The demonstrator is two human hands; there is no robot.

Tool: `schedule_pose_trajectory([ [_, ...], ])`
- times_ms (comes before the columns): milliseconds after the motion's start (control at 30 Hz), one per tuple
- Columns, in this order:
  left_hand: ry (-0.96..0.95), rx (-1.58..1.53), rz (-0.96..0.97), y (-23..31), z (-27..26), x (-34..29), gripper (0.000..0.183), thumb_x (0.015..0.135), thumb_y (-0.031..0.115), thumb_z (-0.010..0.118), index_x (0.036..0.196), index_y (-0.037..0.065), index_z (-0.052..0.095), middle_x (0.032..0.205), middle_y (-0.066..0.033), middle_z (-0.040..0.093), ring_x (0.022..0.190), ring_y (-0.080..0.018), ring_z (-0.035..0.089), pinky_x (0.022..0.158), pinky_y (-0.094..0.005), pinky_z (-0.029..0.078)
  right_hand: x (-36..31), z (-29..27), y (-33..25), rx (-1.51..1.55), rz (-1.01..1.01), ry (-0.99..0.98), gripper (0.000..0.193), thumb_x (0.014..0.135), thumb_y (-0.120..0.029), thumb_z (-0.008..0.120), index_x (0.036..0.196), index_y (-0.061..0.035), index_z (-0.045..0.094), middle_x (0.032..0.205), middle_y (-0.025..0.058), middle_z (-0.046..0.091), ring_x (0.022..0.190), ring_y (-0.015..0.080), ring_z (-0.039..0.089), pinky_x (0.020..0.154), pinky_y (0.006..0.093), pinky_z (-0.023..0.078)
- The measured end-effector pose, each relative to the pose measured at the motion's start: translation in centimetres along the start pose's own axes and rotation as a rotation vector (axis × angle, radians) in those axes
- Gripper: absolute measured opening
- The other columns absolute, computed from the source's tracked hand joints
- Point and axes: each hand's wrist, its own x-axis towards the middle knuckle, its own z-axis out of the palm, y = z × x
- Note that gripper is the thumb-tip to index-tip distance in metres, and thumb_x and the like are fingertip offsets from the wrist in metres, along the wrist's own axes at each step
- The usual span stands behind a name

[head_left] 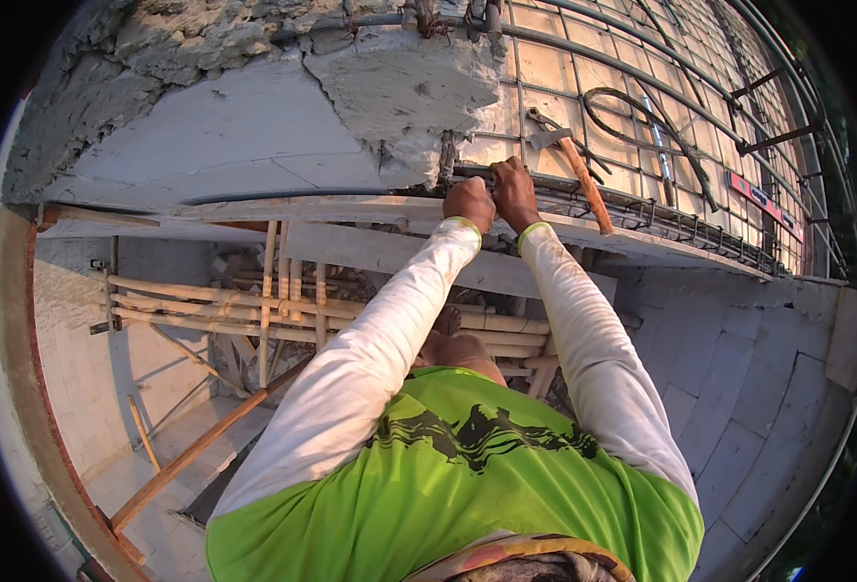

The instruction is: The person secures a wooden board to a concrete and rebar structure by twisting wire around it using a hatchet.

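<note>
While both hands meet at the upper middle of the frame, the left hand [469, 202] is bunched like a fist and the right hand [514, 194] beside it has its fingers bent down; whether either grips anything cannot be told, since the fingertips are hidden. They are at the dark steel bars [556, 182] running along the slab's edge, just above a long wooden board [390, 208]. Right of the hands lies a hammer-like tool with an orange-brown handle [584, 180], slanting across those bars. Farther toward the upper right, a bent dark rod [706, 179], a slim blue-and-white tool [659, 145] and a red level [766, 206] rest on the steel mesh [555, 60]. Rough grey concrete [390, 97] fills the upper left; bamboo poles [215, 303] cross below.
</note>
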Motion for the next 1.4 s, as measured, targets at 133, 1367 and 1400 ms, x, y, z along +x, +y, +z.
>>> schedule_pose_trajectory([
  [133, -0.028, -0.041, -0.001, 0.1, -0.3, 0.2, 0.013, 0.082, 0.016, 0.062, 0.082, 0.003, 0.066, 0.085, -0.0233, 0.067, 0.085, -0.0408, 0.066, 0.076, -0.0477, 0.053, 0.7, -1.0, 1.0, -0.027, 0.039, -0.103, 0.017, 0.080, -0.005, 0.060, 0.095, -0.0009, 0.066, 0.098, 0.0225, 0.062, 0.090, 0.0423, 0.061, 0.080, 0.0487, 0.048],
  [1367, 0.113, -0.892, -0.270, 1.9, 1.8, -2.6, 0.026, 0.082, 0.023, 0.060, 0.084, -0.001, 0.071, 0.079, -0.0230, 0.067, 0.078, -0.0385, 0.066, 0.070, -0.0451, 0.050, 5.9, -4.1, -3.6, -0.316, 0.441, -0.889, 0.031, 0.093, -0.027, 0.059, 0.079, -0.0014, 0.071, 0.072, 0.0110, 0.071, 0.061, 0.0205, 0.070, 0.060, 0.0353, 0.056],
  [1400, 0.145, -0.827, -0.250, 1.6, 2.0, -2.6, 0.026, 0.083, 0.023, 0.059, 0.085, -0.001, 0.071, 0.081, -0.0233, 0.067, 0.079, -0.0384, 0.067, 0.071, -0.0450, 0.050, 6.0, -4.0, -3.9, -0.251, 0.465, -0.889, 0.032, 0.092, -0.025, 0.061, 0.076, 0.0017, 0.069, 0.067, 0.0124, 0.069, 0.055, 0.0209, 0.067, 0.053, 0.0353, 0.054],
])
